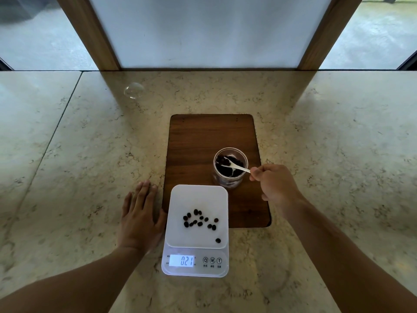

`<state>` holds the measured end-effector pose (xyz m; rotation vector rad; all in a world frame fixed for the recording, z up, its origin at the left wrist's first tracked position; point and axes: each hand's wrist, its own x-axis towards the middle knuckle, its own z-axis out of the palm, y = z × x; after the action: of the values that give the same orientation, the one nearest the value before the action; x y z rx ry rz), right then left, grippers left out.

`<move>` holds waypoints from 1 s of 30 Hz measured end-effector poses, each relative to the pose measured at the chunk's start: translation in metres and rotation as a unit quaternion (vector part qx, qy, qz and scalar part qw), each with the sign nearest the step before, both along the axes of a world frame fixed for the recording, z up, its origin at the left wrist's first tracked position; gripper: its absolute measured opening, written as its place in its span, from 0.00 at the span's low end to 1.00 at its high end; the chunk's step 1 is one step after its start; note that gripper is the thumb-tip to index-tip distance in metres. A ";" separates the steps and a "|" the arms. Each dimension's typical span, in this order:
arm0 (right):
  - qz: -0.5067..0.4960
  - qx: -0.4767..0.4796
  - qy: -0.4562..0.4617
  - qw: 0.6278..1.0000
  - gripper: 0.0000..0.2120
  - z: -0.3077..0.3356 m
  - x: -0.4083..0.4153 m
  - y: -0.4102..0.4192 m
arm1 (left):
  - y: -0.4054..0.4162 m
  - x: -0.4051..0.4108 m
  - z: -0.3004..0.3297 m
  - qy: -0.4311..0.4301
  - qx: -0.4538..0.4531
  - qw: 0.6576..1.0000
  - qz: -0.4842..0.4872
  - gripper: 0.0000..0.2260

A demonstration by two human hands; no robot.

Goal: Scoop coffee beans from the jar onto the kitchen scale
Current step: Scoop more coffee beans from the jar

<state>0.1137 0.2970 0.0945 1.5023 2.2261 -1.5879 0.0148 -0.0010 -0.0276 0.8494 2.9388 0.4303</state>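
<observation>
Lighting: soft, dim daylight from the windows (42, 37) at 10 and 2 o'clock. Glare: pale sheen on the marble counter (338, 132) at far left and right. Shadows: faint, diffuse. Distortion: wide-angle bowing at edges. Focus: centre sharp, corners softer.

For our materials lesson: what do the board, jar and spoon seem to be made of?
Board: dark wood, matte, with visible grain.
Jar: clear glass or plastic; the beans show through its wall, so which one stays open.
Spoon: white, thin, probably plastic, held by the right hand.
</observation>
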 end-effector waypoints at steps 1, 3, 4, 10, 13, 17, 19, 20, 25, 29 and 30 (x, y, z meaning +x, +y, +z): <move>-0.004 -0.007 0.001 1.000 0.14 0.000 0.000 0.000 | 0.000 0.000 0.000 -0.001 0.001 1.000 0.000 0.31; -0.008 -0.015 0.004 1.000 0.14 -0.001 0.002 0.001 | 0.000 0.000 0.000 -0.001 0.000 1.000 -0.001 0.31; -0.009 -0.016 0.005 1.000 0.14 -0.002 0.002 0.001 | 0.000 0.000 0.000 0.000 0.001 1.000 0.000 0.31; -0.010 -0.014 0.013 1.000 0.14 -0.004 0.005 0.004 | 0.000 -0.001 -0.002 0.003 0.002 1.000 0.002 0.31; -0.009 -0.013 0.016 1.000 0.14 -0.005 0.006 0.004 | -0.001 -0.001 -0.003 0.002 0.003 1.000 0.002 0.30; -0.002 -0.007 0.022 1.000 0.14 -0.003 0.008 0.003 | -0.001 -0.002 -0.005 0.003 0.000 1.000 0.002 0.30; 0.008 -0.003 0.027 1.000 0.15 -0.001 0.011 0.001 | -0.002 -0.002 -0.005 0.004 0.000 1.000 0.001 0.31; 0.014 -0.001 0.029 0.999 0.15 0.000 0.013 0.000 | -0.002 -0.002 -0.005 0.003 -0.001 1.000 0.001 0.31; 0.042 -0.032 0.052 0.997 0.16 -0.005 0.029 -0.016 | -0.001 -0.002 -0.005 0.005 0.002 1.000 0.002 0.31; 0.076 -0.039 0.059 0.995 0.15 -0.017 0.041 -0.037 | -0.002 -0.002 -0.007 0.007 0.006 1.000 0.002 0.30; 0.080 -0.036 0.054 0.995 0.15 -0.020 0.043 -0.041 | -0.002 -0.002 -0.007 0.008 0.007 1.000 0.003 0.30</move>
<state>0.1567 0.2556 0.0743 1.2149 2.2518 -1.7181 0.0127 -0.0030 -0.0348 0.8507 2.9561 0.4463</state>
